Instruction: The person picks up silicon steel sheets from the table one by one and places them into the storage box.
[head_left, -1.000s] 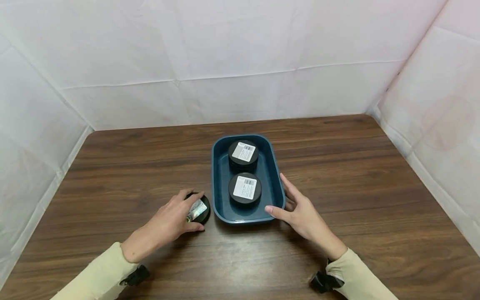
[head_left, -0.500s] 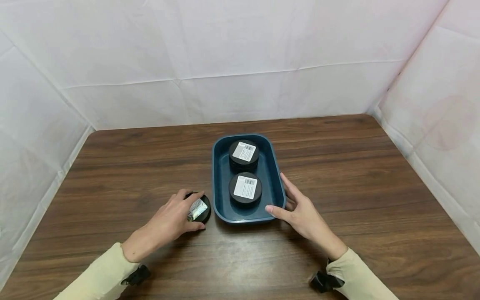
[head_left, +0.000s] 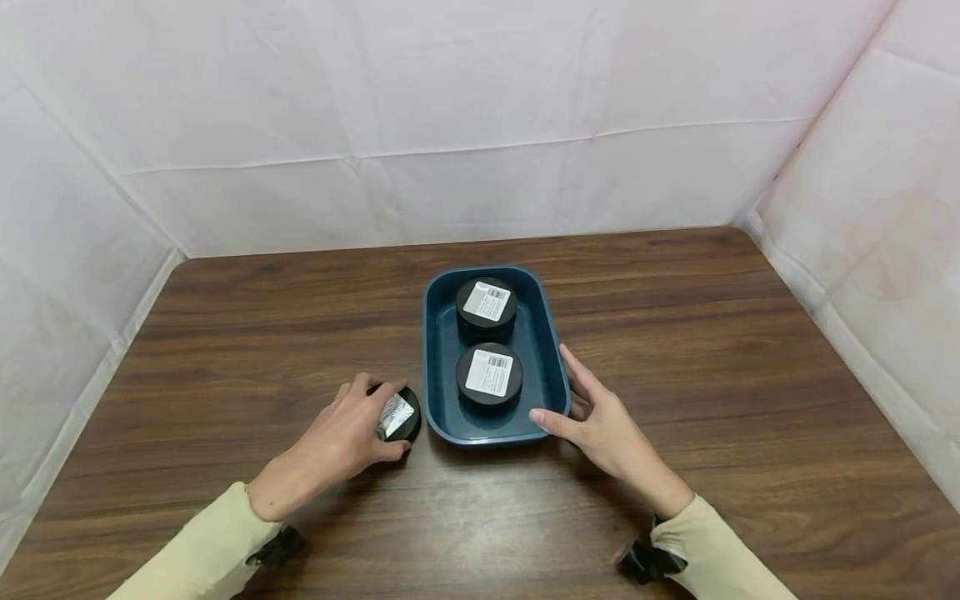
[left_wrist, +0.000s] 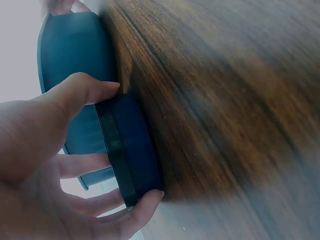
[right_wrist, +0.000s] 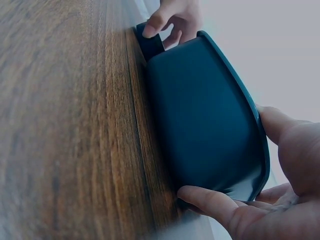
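Note:
On the table left of the blue tray [head_left: 454, 438], my left hand [head_left: 330, 446] grips a flat round black jar [head_left: 407, 425] by its sides. The left wrist view shows the thumb at one side of this jar [left_wrist: 131, 142] and fingers at the other. The silvery label on its top is partly covered by the hand. My right hand [head_left: 611, 425] holds the tray's near right corner, thumb over the rim and fingers against the outer wall. Inside the tray sit a black jar [head_left: 489, 375] in front and another black jar [head_left: 486, 302] behind, apparently stacked; both have white labels.
The dark brown wooden table [head_left: 712, 350] spreads around the tray on all sides. White sheeting [head_left: 480, 200] hangs behind it and along both sides. Black straps with small devices [head_left: 276, 546] sit at both sleeves.
My left hand has drawn in slightly round the jar, its fingers a little more bent. The tray, the jars in it and my right hand keep their places.

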